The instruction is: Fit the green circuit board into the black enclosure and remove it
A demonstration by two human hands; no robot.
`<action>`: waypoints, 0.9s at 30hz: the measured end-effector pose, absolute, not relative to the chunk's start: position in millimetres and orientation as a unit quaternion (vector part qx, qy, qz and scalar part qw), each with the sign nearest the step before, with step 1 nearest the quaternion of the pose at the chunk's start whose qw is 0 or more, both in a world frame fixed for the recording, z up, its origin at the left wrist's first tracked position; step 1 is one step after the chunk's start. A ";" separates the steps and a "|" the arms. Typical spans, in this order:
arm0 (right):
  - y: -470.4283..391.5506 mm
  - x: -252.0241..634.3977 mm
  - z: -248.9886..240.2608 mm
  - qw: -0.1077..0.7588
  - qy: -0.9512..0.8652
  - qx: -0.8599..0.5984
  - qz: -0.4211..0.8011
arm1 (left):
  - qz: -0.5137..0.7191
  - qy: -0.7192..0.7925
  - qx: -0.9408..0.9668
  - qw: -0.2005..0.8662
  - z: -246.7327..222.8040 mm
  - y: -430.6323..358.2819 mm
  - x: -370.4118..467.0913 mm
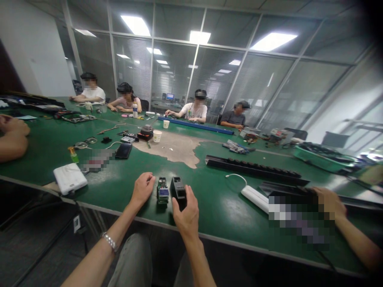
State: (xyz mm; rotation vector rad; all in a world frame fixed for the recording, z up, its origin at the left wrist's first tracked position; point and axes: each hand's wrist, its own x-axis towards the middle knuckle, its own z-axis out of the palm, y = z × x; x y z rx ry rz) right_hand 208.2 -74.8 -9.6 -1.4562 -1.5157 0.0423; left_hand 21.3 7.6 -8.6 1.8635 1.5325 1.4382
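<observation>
A small green circuit-board assembly (162, 192) with a blue display lies on the green table in front of me. Beside it, on its right, is a black plastic housing (178, 186) with openings in its top. My right hand (188, 209) has its thumb and fingers around the near end of this housing, which partly hides that end. To the left of the board, my left hand (143, 189) rests on the tabletop with its fingers curled in, apart from the board. I see nothing in it.
A white box-shaped device (70, 178) and a dark phone (123, 150) are to the left. On the right lie a long black strip (254, 169), a white power strip (255, 198) and a neighbour's hand (330, 203). Several people sit opposite; another's arm (13, 137) rests at left.
</observation>
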 end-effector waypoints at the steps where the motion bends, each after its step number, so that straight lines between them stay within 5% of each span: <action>1: -75.3 209.2 -10.0 0.498 -0.627 -0.599 0.016 | 0.504 0.538 0.656 0.163 -8.2 7.2 21.5; 11: -77.9 209.8 -11.2 0.489 -0.628 -0.601 0.069 | 0.503 0.538 0.658 0.156 -4.9 5.0 21.9; 19: -81.9 196.6 28.6 0.561 -0.558 -0.588 0.168 | 0.511 0.540 0.647 0.169 -9.4 9.0 21.6; 27: -75.0 160.3 33.8 0.522 -0.619 -0.577 0.105 | 0.523 0.544 0.634 0.168 -7.5 8.4 18.2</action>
